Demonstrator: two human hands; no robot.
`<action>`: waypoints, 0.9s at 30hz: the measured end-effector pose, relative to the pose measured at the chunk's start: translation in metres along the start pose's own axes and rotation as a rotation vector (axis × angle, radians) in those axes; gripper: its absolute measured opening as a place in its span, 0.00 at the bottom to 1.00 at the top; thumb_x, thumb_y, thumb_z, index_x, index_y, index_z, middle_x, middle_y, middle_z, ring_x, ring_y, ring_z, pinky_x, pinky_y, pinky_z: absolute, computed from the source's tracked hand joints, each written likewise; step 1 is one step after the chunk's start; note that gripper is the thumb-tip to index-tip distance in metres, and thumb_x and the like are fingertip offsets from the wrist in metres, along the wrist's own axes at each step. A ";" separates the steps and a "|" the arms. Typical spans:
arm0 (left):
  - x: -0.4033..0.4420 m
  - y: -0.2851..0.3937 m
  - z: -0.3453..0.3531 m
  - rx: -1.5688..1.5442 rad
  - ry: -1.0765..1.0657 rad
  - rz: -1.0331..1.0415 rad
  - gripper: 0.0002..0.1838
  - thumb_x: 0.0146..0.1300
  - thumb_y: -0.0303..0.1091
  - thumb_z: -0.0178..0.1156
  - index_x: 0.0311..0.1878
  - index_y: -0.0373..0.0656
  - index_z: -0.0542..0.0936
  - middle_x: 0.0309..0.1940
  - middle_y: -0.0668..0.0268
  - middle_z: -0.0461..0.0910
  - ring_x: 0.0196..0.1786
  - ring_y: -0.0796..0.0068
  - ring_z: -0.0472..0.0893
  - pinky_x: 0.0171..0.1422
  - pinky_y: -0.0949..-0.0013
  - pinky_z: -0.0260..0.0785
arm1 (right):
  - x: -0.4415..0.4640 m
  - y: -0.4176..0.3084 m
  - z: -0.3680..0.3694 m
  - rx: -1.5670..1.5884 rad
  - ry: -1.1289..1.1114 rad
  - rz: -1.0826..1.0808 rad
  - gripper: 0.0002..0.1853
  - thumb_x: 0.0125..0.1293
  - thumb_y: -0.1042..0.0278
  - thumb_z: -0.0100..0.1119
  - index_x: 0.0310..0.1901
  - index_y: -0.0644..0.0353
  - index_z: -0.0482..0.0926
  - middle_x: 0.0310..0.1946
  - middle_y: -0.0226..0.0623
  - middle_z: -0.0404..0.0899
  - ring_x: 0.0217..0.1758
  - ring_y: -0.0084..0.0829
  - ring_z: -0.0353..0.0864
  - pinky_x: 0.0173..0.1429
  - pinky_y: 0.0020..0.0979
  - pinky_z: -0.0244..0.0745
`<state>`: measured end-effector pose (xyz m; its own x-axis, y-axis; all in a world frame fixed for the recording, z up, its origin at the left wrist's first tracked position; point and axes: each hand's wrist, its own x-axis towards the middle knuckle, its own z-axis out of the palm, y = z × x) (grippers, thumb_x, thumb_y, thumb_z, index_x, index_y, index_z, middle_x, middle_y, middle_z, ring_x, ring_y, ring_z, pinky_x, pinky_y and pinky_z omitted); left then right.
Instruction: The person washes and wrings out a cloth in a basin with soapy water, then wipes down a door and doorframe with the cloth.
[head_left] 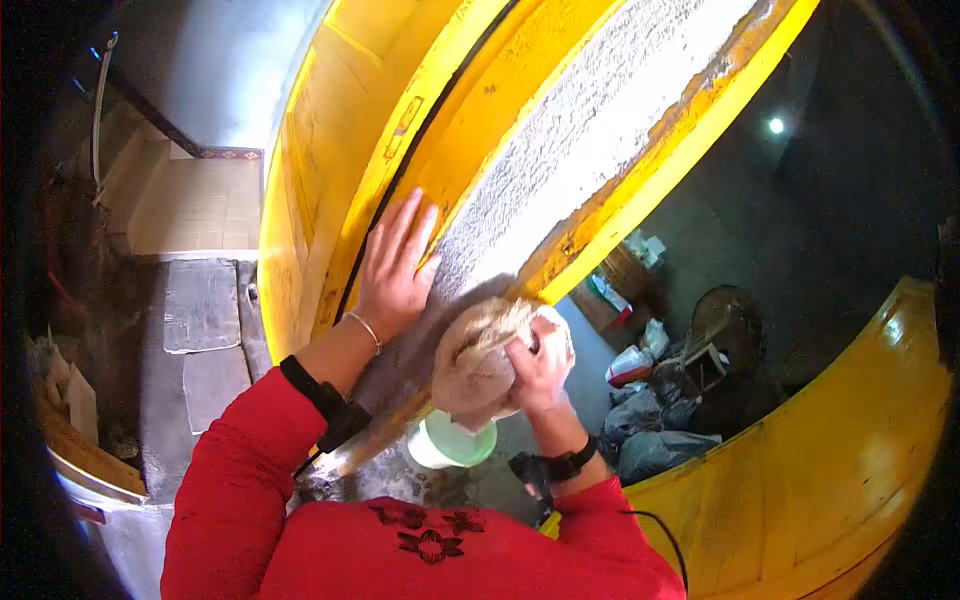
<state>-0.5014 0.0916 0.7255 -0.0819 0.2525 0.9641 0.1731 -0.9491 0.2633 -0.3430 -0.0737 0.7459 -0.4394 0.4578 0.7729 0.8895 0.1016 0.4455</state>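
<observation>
My left hand [397, 270] lies with fingers stretched out against the yellow door frame [500, 100], near its dark seam. My right hand [540, 362] grips a bunched beige cloth [478, 365], pressed close to the frame's other yellow edge. Between the two yellow edges runs a strip of rough white wall [570, 150]. Below the cloth, on the floor, stands a pale green bucket [452, 440]; the cloth hides part of its rim, and its contents cannot be made out.
A yellow door panel [820, 480] stands at the lower right. Several dark plastic bags [650, 445] lie on the floor beyond it, near a round brown object [728, 320]. Tiled steps [190, 205] and flat grey slabs [203, 305] are at the left.
</observation>
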 end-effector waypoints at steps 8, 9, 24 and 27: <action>-0.003 -0.002 0.002 -0.006 0.035 0.037 0.29 0.54 0.25 0.56 0.61 0.37 0.66 0.63 0.54 0.62 0.62 0.53 0.65 0.67 0.59 0.56 | 0.090 0.029 -0.023 0.800 0.516 0.635 0.20 0.63 0.57 0.50 0.49 0.64 0.65 0.45 0.38 0.66 0.47 0.29 0.70 0.56 0.34 0.67; -0.003 -0.002 0.003 -0.015 0.043 0.041 0.29 0.53 0.26 0.57 0.61 0.37 0.66 0.63 0.53 0.63 0.62 0.52 0.65 0.66 0.59 0.57 | 0.092 0.028 -0.019 0.826 0.558 0.665 0.19 0.65 0.59 0.48 0.49 0.66 0.64 0.46 0.39 0.64 0.48 0.29 0.68 0.56 0.34 0.66; -0.002 -0.004 0.008 -0.045 0.070 0.072 0.30 0.53 0.30 0.60 0.61 0.42 0.67 0.62 0.53 0.63 0.58 0.51 0.66 0.62 0.55 0.59 | -0.142 -0.101 0.054 0.420 -0.540 0.454 0.13 0.52 0.71 0.59 0.40 0.62 0.74 0.40 0.45 0.72 0.43 0.45 0.72 0.45 0.39 0.70; -0.001 -0.011 0.015 -0.051 0.097 0.079 0.28 0.53 0.30 0.59 0.60 0.42 0.68 0.62 0.53 0.64 0.58 0.51 0.67 0.62 0.55 0.59 | -0.117 -0.078 0.039 0.533 -0.191 0.858 0.14 0.52 0.71 0.61 0.40 0.61 0.71 0.41 0.40 0.70 0.45 0.37 0.71 0.49 0.35 0.69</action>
<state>-0.4885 0.1041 0.7222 -0.1646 0.1598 0.9733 0.1332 -0.9742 0.1824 -0.3562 -0.1007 0.6030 0.3563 0.6893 0.6307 0.8550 0.0317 -0.5177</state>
